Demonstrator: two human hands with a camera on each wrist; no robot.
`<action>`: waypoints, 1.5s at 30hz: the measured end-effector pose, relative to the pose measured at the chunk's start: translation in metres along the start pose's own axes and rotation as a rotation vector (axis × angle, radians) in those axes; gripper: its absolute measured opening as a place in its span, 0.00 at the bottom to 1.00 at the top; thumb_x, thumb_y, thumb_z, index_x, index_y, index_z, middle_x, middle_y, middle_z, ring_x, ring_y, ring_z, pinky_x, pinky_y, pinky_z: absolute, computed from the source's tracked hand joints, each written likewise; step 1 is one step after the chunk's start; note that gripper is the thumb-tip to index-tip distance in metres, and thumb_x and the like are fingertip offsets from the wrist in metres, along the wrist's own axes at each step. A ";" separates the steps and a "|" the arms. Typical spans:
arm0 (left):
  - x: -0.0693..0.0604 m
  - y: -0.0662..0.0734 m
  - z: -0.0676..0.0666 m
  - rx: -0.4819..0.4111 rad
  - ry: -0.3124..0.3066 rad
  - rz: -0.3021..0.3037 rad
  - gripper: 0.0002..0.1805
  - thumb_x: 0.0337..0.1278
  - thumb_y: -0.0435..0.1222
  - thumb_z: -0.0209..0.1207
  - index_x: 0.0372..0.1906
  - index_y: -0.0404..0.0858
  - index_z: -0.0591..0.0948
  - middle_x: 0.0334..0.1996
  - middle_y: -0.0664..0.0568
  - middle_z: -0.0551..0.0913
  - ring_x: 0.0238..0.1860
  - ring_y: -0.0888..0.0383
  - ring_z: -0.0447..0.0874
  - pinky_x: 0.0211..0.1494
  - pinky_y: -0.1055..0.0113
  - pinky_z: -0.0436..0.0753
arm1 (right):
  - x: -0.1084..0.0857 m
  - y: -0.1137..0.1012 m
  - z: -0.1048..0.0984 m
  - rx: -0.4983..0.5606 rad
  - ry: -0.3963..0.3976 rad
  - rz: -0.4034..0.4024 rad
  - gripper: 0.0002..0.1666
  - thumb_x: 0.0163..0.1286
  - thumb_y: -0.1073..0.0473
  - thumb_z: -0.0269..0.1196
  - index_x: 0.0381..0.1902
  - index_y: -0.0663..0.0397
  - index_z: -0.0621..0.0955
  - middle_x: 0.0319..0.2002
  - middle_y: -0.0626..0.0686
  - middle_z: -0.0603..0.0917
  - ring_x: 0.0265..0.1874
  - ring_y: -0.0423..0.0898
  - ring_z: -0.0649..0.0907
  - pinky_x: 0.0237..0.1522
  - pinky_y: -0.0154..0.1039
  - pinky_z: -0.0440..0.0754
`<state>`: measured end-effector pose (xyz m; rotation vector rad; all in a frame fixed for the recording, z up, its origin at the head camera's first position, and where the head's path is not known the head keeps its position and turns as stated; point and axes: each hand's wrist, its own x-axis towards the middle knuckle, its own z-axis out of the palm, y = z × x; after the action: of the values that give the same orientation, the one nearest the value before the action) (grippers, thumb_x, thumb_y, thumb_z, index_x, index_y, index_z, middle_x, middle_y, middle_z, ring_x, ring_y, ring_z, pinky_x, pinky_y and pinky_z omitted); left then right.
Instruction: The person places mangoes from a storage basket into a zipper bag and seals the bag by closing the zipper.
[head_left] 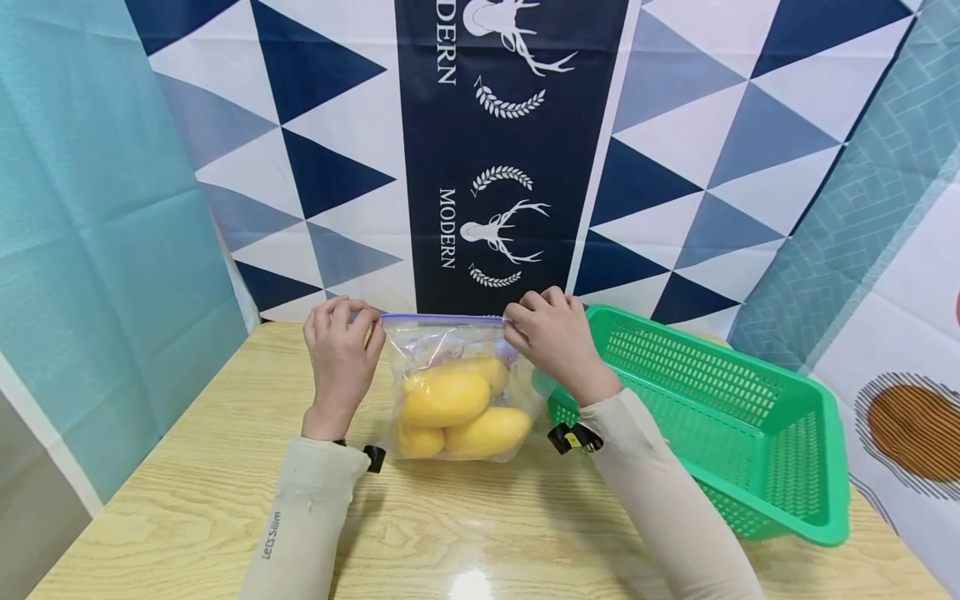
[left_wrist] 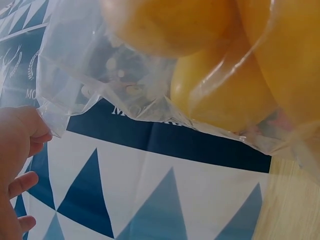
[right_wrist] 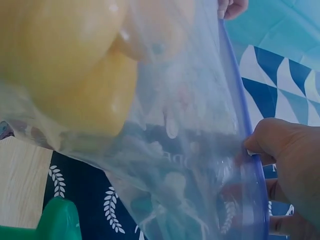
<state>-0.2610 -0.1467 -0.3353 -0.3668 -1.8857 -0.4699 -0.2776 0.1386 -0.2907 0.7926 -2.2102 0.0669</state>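
A clear zip bag with a purple top strip stands on the table, holding several yellow mangoes. My left hand pinches the bag's top left corner between thumb and fingers. At the other end of the strip, my right hand grips the top edge, its thumb on the near side in the right wrist view. The strip is stretched straight between both hands. Through the plastic in the left wrist view, mangoes press close against the bag's side. Some fingertips are hidden behind the bag.
A green plastic basket with perforated walls sits at the right, partly behind the right forearm. The wood-grain table runs back to a patterned cloth hanging behind the bag. Light blue cloth hangs on the left.
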 end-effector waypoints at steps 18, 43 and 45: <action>0.000 0.000 -0.001 -0.002 0.000 0.000 0.06 0.65 0.30 0.59 0.34 0.31 0.83 0.42 0.40 0.80 0.55 0.37 0.71 0.60 0.34 0.64 | -0.010 0.010 -0.007 0.003 -0.046 0.035 0.10 0.74 0.53 0.59 0.43 0.49 0.85 0.38 0.54 0.83 0.39 0.58 0.77 0.38 0.53 0.76; -0.001 -0.001 0.000 0.003 0.011 -0.007 0.06 0.64 0.29 0.60 0.32 0.30 0.83 0.41 0.40 0.80 0.54 0.38 0.72 0.60 0.35 0.66 | -0.029 0.031 -0.015 0.071 -0.117 0.138 0.11 0.75 0.54 0.58 0.45 0.51 0.85 0.44 0.57 0.84 0.48 0.61 0.78 0.46 0.60 0.76; 0.000 0.000 -0.001 0.002 0.009 -0.006 0.06 0.64 0.29 0.60 0.32 0.30 0.83 0.41 0.40 0.80 0.54 0.38 0.72 0.60 0.35 0.65 | -0.031 0.032 -0.016 0.075 -0.123 0.144 0.12 0.75 0.54 0.59 0.45 0.51 0.85 0.44 0.57 0.84 0.48 0.61 0.77 0.46 0.60 0.76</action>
<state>-0.2607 -0.1474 -0.3356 -0.3567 -1.8794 -0.4727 -0.2697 0.1848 -0.2943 0.6937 -2.3917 0.1774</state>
